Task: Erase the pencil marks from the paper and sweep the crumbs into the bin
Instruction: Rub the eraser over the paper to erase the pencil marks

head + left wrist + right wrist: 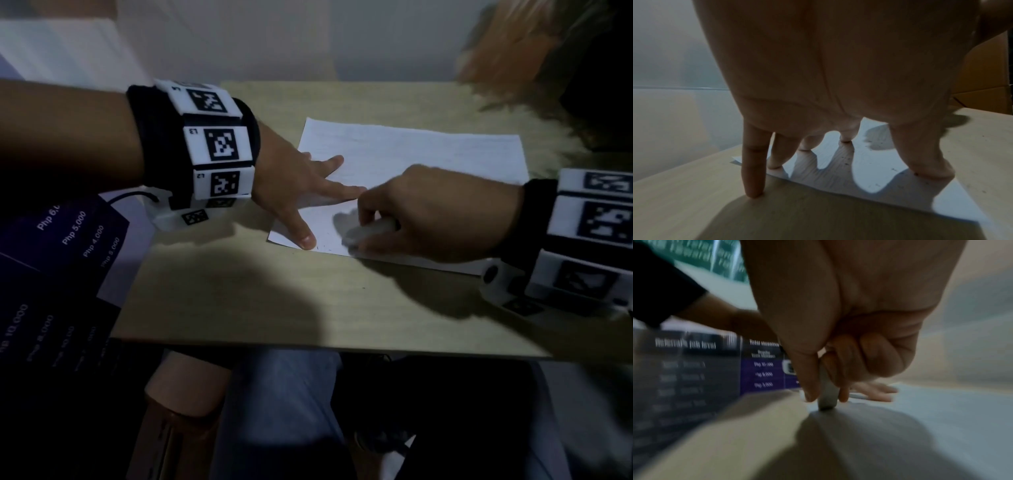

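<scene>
Flat white paper sheet [411,161] on the pale wooden table [239,291]. Left hand [294,185] spread on its left end, right hand [428,212] just beside. Dark printed poster [68,257] left of the table.

A light wooden table [239,301] stands beside a dark purple printed sign [61,260] listing "Php" amounts; brown cardboard, perhaps boxes [986,81], sits behind.

The paper [411,161] is white, faintly ruled with pale lines, and lies on a light beige wood-grain table [239,301]. Dark grey crumbs [844,160] speckle the sheet. The eraser [368,231] on the paper is white with a greyed tip. Left of the table, a dark purple poster [61,274] carries white lettering. Black wristbands [161,144] bear white tiles with black square codes.
</scene>
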Action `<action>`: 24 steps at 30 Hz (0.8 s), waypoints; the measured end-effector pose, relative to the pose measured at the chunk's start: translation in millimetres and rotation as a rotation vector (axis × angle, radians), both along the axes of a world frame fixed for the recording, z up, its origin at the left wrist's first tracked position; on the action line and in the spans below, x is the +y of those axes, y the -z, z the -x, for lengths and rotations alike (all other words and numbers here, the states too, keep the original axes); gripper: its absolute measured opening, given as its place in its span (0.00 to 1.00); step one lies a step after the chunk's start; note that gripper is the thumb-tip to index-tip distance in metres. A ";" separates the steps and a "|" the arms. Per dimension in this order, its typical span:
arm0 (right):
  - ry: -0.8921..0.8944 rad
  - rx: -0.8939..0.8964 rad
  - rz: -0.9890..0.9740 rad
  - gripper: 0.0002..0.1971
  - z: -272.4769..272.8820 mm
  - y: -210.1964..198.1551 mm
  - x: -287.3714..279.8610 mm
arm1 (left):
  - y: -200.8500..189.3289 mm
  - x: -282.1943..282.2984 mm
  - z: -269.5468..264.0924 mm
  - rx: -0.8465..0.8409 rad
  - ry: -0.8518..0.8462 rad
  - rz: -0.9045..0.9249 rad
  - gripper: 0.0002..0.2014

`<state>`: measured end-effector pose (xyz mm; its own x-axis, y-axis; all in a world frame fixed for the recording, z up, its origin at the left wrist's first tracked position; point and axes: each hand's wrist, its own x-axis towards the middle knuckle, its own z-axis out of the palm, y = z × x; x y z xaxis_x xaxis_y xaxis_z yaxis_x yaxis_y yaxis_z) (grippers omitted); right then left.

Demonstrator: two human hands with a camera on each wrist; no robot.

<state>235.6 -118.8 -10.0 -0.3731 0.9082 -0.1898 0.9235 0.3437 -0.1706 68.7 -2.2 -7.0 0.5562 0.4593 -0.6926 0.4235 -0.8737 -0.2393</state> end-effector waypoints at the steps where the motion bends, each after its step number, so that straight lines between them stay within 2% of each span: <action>1: -0.012 0.018 0.041 0.22 2.2 -1.3 -1.2 | 0.5 0.2 0.1 -0.004 -0.002 0.005 0.52; 3: 0.029 0.029 0.058 0.21 0.5 -6.3 5.0 | 0.8 0.8 -0.6 -0.005 -0.004 0.005 0.52; 6: 0.091 0.005 -0.060 0.15 -4.6 -5.6 14.3 | -0.1 0.3 -1.1 0.005 -0.004 -0.006 0.51; 8: 0.038 -0.060 -0.132 0.12 4.3 0.2 4.6 | -0.3 -0.5 -0.4 -0.003 -0.013 0.011 0.51; 11: -0.041 0.010 -0.003 0.13 15.8 0.0 -6.0 | -0.5 -0.7 -0.4 -0.005 -0.015 0.028 0.55; 13: 0.026 0.019 0.043 0.18 10.1 -8.1 4.8 | -1.3 -0.1 -0.2 -0.009 -0.018 0.023 0.53; 15: 0.065 0.026 -0.004 0.26 2.9 -12.9 14.1 | -0.4 0.7 0.6 -0.011 -0.019 0.013 0.51; 18: 0.027 -0.039 -0.047 0.20 12.7 -5.9 -1.7 | 0.5 0.1 1.3 -0.015 -0.008 0.007 0.51; 20: -0.021 -0.023 0.016 0.19 18.5 -2.5 -9.5 | 0.9 -0.4 0.8 -0.011 -0.007 0.017 0.51; 24: 0.058 -0.029 0.009 0.18 4.6 -10.9 12.4 | 0.5 0.8 0.4 -0.005 -0.013 0.001 0.51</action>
<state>231.1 -106.4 0.9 -0.3141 0.9263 -0.2080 0.9464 0.2880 -0.1464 68.2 -1.4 -7.5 0.5533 0.4660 -0.6904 0.4362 -0.8682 -0.2365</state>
